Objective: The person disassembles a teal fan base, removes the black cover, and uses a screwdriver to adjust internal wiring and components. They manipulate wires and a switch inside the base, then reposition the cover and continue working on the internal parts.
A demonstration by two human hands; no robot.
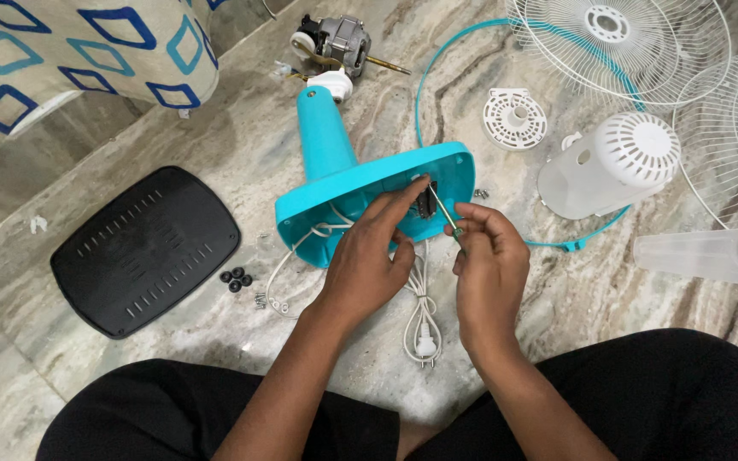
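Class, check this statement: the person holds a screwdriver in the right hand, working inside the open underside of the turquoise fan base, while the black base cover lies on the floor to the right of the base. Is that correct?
Not quite. The head view shows the black base cover lying to the left of the turquoise fan base, not the right. The rest holds: the right hand holds the screwdriver at the base's open underside.

We note a turquoise fan base (360, 175) lying on its side on the marble floor, its tapered neck pointing away and its hollow underside turned towards us. Inside the underside sits a small dark switch block (425, 203), with white cord (421, 294) trailing out to a plug on the floor. A thin screwdriver (446, 213), green-handled with a metal shaft, is tilted with its tip at the switch block, just inside the base's rim.
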